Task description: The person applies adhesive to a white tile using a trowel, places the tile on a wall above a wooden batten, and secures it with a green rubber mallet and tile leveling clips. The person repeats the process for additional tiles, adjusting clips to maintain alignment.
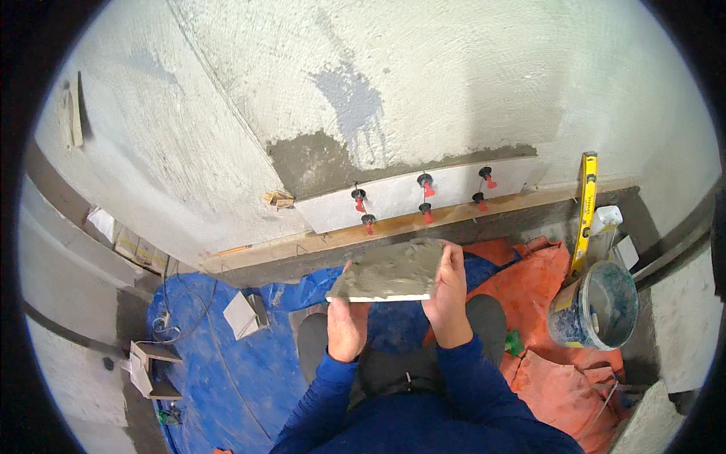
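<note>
I hold a white tile [392, 274] flat in front of me, its upper face spread with grey mortar. My left hand [347, 325] grips its near left edge from below. My right hand [448, 295] clasps its right edge, fingers curled over the mortar. Ahead on the plastered wall, a row of white tiles [401, 198] sits on a wooden batten [393, 227], with red and black levelling clips [426, 185] between them. A patch of grey mortar [318, 163] covers the wall above the row's left end.
A yellow spirit level [584, 212] leans on the wall at right. Beside it stands a bucket [597, 306] smeared blue-grey. Blue [227, 371] and orange [560, 378] sheets cover the floor. Spare tiles [246, 314] lie at left.
</note>
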`<state>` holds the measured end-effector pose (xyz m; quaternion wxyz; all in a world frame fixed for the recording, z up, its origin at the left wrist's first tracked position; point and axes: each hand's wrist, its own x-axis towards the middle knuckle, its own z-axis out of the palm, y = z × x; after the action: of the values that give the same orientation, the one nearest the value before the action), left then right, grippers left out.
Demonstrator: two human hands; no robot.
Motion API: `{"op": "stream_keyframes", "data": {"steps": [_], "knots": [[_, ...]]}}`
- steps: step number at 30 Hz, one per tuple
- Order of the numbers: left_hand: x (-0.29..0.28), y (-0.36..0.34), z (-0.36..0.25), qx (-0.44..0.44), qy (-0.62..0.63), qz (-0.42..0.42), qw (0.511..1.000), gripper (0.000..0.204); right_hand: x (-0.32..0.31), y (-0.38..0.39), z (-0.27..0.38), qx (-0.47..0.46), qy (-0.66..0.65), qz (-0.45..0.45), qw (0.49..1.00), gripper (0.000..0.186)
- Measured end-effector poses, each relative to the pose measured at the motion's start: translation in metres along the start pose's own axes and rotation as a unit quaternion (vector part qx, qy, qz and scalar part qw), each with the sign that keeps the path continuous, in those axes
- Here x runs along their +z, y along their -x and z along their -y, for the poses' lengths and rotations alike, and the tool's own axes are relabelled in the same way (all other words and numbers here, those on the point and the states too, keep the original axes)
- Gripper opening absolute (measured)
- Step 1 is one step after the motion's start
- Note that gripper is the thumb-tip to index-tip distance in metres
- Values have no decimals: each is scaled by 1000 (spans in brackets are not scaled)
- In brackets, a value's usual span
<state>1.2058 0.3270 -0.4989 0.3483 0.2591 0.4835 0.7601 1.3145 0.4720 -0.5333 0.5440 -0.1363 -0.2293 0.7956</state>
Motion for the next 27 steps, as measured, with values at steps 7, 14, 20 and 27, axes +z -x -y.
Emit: {"op": "stream_keyframes", "data": {"steps": [7, 14, 20, 27], "knots": [[25, -28, -43, -16, 179, -10, 984, 103, 101, -14, 41, -232, 253, 43, 938, 15], [38, -39, -60, -79, 310, -43, 947, 116, 162, -23, 54, -323, 453, 31, 830, 27], [29, -39, -71, -149, 404, -48, 901, 102, 183, -34, 56, -336, 544, 53, 767, 34], [24, -40, -81, -187, 437, -29, 879, 96, 188, -41, 54, -352, 580, 69, 731, 39]]}}
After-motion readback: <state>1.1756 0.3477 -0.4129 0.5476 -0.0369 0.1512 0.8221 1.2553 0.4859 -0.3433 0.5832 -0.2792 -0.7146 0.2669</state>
